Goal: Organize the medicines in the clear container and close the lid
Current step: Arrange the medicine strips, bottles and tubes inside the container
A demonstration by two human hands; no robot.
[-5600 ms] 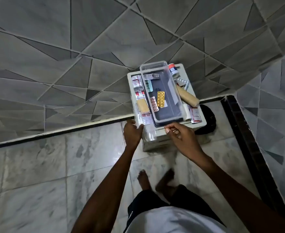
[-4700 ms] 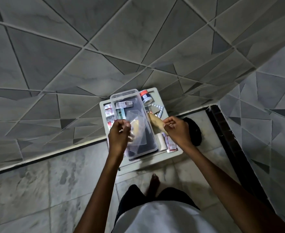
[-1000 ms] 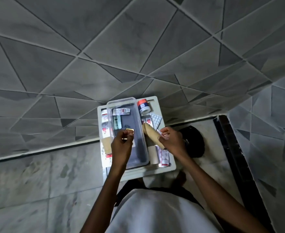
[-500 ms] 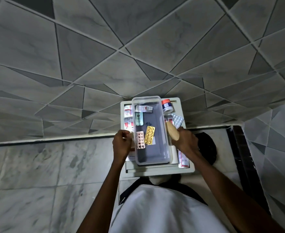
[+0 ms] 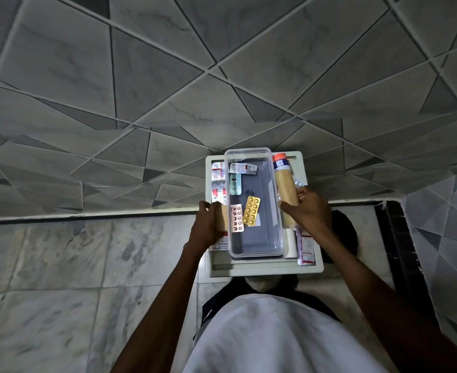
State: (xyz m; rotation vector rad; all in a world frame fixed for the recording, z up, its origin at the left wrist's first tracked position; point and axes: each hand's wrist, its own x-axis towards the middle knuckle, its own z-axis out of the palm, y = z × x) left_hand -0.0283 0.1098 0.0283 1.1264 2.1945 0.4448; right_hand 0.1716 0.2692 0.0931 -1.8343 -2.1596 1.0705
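Tan crepe bandage roll (image 5: 285,188) gripped in our right hand (image 5: 306,211); we should lay it lengthwise along the clear plastic container's (image 5: 257,251) right edge. Left hand (image 5: 208,224) clasps a beige packet (image 5: 224,218).

One clear container (image 5: 254,154) holds four pill strips: a yellow one (image 5: 251,211), a pink one (image 5: 236,218), a green one (image 5: 235,184) and a silver one (image 5: 243,168). One jar (image 5: 281,161), one tan roll (image 5: 285,187), two hands.
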